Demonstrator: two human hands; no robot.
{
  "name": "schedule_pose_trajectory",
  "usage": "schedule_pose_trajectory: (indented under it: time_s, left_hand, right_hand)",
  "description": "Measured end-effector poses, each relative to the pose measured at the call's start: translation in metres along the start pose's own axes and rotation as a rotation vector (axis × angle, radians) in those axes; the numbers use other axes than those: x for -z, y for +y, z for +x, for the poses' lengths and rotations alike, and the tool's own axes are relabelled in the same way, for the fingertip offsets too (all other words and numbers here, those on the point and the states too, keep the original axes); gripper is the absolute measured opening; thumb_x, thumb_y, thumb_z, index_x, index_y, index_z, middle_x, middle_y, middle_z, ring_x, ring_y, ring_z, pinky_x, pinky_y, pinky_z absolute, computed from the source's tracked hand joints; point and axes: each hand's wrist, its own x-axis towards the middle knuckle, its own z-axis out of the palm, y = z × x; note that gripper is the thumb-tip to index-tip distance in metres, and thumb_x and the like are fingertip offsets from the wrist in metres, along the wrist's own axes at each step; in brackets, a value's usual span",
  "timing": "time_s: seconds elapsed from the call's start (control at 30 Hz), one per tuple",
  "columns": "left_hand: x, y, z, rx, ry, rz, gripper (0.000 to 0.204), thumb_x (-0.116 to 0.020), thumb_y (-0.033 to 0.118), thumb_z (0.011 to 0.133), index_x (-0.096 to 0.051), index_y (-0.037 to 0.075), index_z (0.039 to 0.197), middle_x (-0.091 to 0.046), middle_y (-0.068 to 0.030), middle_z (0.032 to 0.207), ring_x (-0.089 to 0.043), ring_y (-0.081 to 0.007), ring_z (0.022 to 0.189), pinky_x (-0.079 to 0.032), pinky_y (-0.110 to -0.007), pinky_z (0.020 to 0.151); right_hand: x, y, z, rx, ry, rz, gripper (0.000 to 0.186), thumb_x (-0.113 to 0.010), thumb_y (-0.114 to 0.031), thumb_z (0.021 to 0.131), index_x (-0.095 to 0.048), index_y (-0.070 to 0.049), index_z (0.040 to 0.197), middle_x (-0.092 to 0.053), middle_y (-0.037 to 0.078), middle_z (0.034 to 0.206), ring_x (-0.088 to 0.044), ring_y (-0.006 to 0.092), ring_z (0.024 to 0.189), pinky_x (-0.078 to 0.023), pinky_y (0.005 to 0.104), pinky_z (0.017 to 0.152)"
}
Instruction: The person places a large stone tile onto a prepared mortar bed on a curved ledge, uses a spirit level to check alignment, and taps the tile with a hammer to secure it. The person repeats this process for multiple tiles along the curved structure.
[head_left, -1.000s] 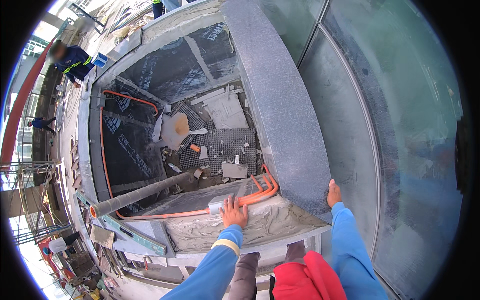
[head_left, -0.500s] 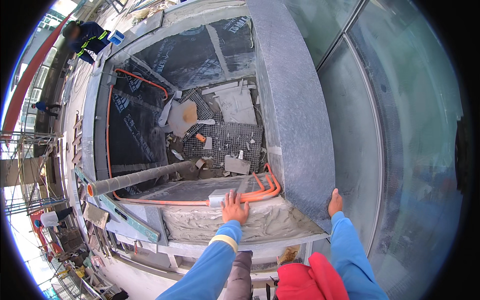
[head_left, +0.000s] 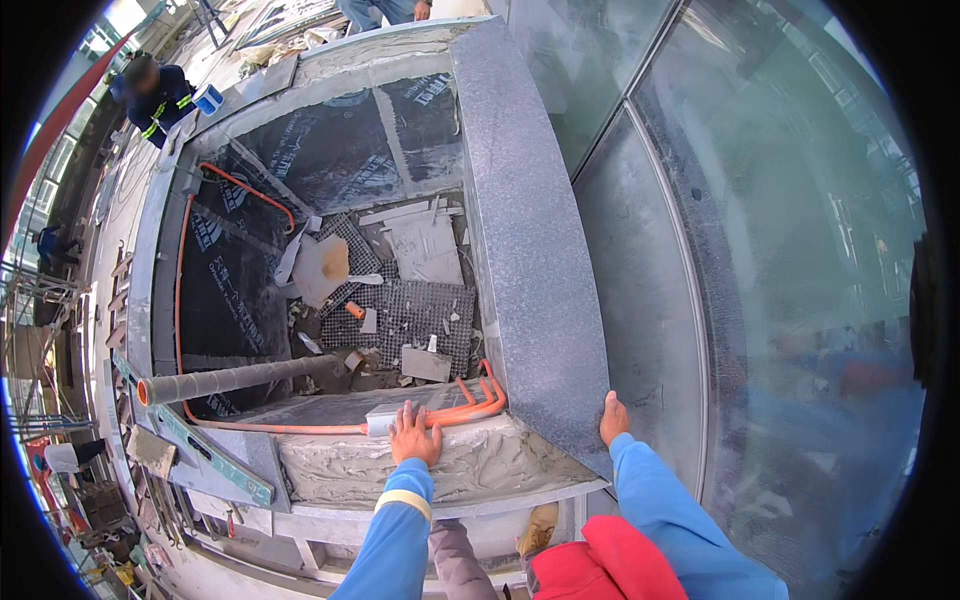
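Observation:
My left hand (head_left: 413,437) lies with its fingers spread on the near wall's top, over the inner edge of a thick bed of grey mortar (head_left: 350,468). Its fingertips are beside a pale grey electrical box (head_left: 381,419) and bent orange conduit (head_left: 468,411). At the near right corner, my right hand (head_left: 614,419) holds the outer edge of a long speckled grey stone slab (head_left: 530,220), which caps the right wall; some of its fingers are hidden. The mortar bed runs up to the slab's near end.
A wrapped pipe (head_left: 235,381) and a teal spirit level (head_left: 195,440) lie across the left near corner. Rubble and broken boards (head_left: 425,245) litter the pit. Glass panels (head_left: 640,270) stand at right. A co-worker (head_left: 158,100) with a blue-white bucket (head_left: 208,98) is far left.
The whole scene has shifted left in the picture as my head turned. Both hands keep their places on the mortar and slab. Another person's legs and hand now show at the far edge.

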Motion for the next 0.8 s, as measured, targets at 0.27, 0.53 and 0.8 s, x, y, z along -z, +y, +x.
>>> schedule_pose_trajectory:
  time_s: [0.27, 0.53, 0.8]
  left_hand:
    - [-0.0013, 0.0010, -0.0028, -0.004, 0.027, 0.015, 0.063, -0.054, 0.047, 0.097, -0.050, 0.015, 0.151, -0.030, -0.0130, 0.167, -0.030, -0.0345, 0.153, -0.028, -0.057, 0.121]
    - [-0.0042, -0.0025, -0.0018, -0.014, 0.043, -0.008, 0.064, -0.054, 0.048, 0.097, -0.052, 0.013, 0.151, -0.033, -0.0142, 0.166, -0.031, -0.0344, 0.152, -0.031, -0.052, 0.120]
    - [-0.0077, -0.0061, -0.0017, -0.031, 0.085, -0.050, 0.060, -0.055, 0.047, 0.096, -0.058, 0.012, 0.145, -0.037, -0.0162, 0.164, -0.034, -0.0366, 0.151, -0.033, -0.052, 0.119]
  right_hand:
    - [0.0003, -0.0033, -0.0033, 0.017, 0.008, 0.000, 0.076, -0.030, -0.058, 0.108, -0.064, 0.006, 0.131, -0.061, 0.029, 0.137, -0.054, 0.0460, 0.131, -0.041, 0.0458, 0.112]
    - [-0.0009, -0.0035, -0.0026, 0.024, 0.040, -0.040, 0.077, -0.028, -0.058, 0.108, -0.066, 0.006, 0.128, -0.063, 0.030, 0.132, -0.055, 0.0480, 0.128, -0.042, 0.0483, 0.109]
    - [-0.0036, -0.0017, -0.0022, 0.003, 0.043, -0.033, 0.079, -0.029, -0.060, 0.107, -0.066, 0.007, 0.126, -0.064, 0.032, 0.131, -0.056, 0.0489, 0.127, -0.043, 0.0493, 0.106]
